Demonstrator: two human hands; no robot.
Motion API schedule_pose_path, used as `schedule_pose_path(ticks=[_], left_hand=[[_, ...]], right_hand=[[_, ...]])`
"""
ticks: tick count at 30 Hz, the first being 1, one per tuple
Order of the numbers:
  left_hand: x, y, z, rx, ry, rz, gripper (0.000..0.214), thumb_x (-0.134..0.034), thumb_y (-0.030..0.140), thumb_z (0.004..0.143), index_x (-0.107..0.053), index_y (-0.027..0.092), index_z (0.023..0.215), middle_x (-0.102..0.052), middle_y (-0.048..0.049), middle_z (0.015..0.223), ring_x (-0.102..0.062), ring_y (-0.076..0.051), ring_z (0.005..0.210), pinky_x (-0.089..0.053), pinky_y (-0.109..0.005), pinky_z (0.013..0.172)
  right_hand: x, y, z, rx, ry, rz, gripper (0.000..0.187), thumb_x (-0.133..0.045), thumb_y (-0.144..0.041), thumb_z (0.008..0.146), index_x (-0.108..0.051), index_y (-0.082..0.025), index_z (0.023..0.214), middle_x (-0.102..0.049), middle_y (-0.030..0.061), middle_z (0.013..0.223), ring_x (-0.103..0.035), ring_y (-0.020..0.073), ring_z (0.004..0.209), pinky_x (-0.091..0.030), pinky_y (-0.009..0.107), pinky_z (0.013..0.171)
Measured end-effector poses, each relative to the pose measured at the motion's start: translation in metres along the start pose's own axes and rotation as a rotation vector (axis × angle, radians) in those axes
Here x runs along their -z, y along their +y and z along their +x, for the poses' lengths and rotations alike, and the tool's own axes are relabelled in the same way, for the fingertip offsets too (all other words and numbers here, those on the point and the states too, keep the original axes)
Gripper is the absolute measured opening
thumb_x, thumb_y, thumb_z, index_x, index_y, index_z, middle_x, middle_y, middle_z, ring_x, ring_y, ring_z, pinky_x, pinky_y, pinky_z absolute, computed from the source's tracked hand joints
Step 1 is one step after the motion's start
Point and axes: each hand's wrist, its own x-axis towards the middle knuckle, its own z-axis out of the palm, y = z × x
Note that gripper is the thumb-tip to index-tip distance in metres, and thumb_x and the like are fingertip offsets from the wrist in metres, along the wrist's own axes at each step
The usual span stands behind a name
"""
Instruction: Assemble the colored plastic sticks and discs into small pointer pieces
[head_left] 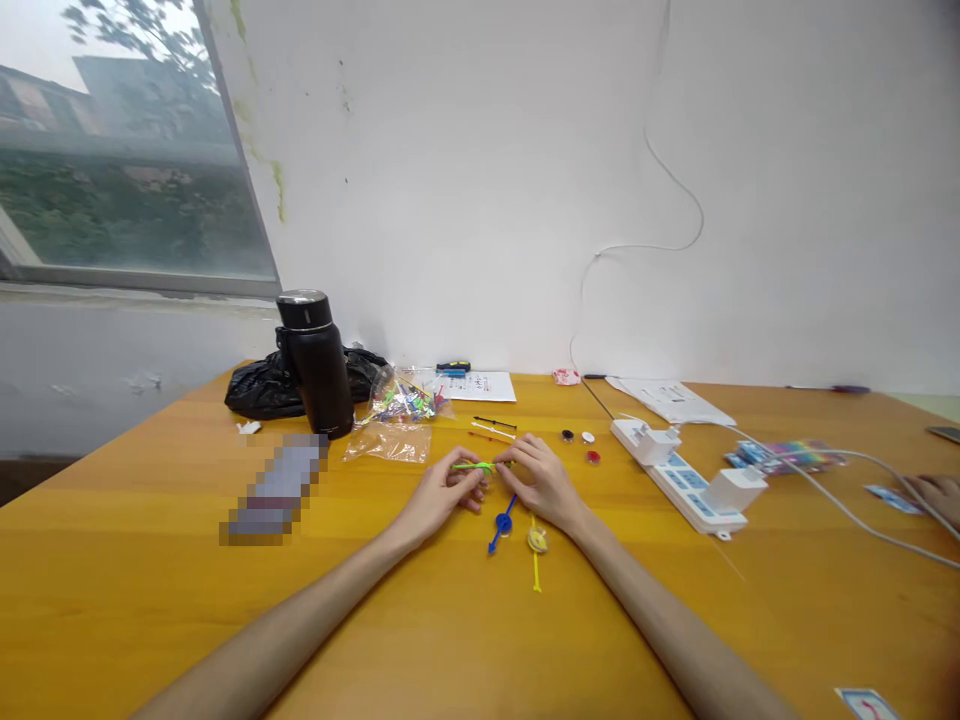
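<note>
Dead centre of the frame, the green spinner point(483, 468) is up between two busy hands! The left hand point(442, 487) pinches its left end between thumb and fingers, while the right hand point(544, 482) has its fingertips closed on the right end, the exact grip there partly hidden. Just below, flat on the counter point(390, 630), the blue spinner point(503, 523) points its arrowhead to the lower left, its other end right by the right hand, and close to that wrist lies the yellow spinner point(538, 540). Look above the hands: black arrow point(495, 421), white arrow point(493, 431), orange arrow point(491, 437), stacked in a neat row! Over to their right, black disc point(567, 436), white disc point(588, 438), red disc point(593, 457). Left of centre, a clear bag point(409, 402) bulges with coloured parts beside an upright bottle point(320, 375); right of centre, the power strip point(694, 488) runs diagonally.
</note>
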Motion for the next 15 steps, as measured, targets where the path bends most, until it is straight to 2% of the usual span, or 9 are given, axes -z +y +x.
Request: schedule_pose_path(ticks=[4, 7, 9, 15], left_hand=[[0.0007, -0.0002, -0.0002, -0.030, 0.015, 0.008, 0.039, -0.069, 0.047, 0.086, -0.057, 0.020, 0.110, -0.065, -0.0050, 0.093, -0.067, -0.017, 0.080, -0.061, -0.032, 0.069], [0.0015, 0.0002, -0.0007, -0.032, 0.030, 0.066, 0.038, -0.066, 0.047, 0.087, -0.058, 0.020, 0.113, -0.066, -0.0036, 0.086, -0.068, -0.018, 0.079, -0.061, -0.033, 0.069], [0.0016, 0.0001, -0.0008, -0.037, 0.032, 0.109, 0.038, -0.066, 0.048, 0.088, -0.059, 0.020, 0.113, -0.066, -0.0035, 0.082, -0.068, -0.019, 0.079, -0.061, -0.032, 0.069], [0.0002, -0.0006, 0.0001, -0.029, 0.021, 0.191, 0.036, -0.064, 0.048, 0.088, -0.063, 0.017, 0.107, -0.067, -0.0071, 0.090, -0.068, -0.020, 0.083, -0.061, -0.031, 0.067]], right_hand=[[0.0008, 0.0017, -0.0003, -0.014, -0.003, 0.029, 0.007, -0.056, -0.021, 0.097, -0.063, -0.022, 0.094, -0.065, 0.0049, 0.087, -0.055, 0.0215, 0.085, -0.045, 0.035, 0.078], [0.0015, 0.0019, -0.0004, -0.015, -0.022, 0.052, 0.006, -0.057, -0.021, 0.096, -0.063, -0.022, 0.093, -0.064, 0.0042, 0.083, -0.055, 0.0208, 0.082, -0.045, 0.033, 0.075], [0.0015, 0.0021, -0.0006, -0.023, -0.027, 0.066, 0.006, -0.057, -0.021, 0.096, -0.061, -0.022, 0.092, -0.062, 0.0036, 0.082, -0.055, 0.0202, 0.081, -0.044, 0.032, 0.073], [-0.0006, 0.0052, -0.0021, -0.073, -0.030, 0.098, 0.009, -0.056, -0.023, 0.097, -0.059, -0.021, 0.089, -0.059, 0.0024, 0.078, -0.055, 0.0177, 0.075, -0.042, 0.029, 0.069]])
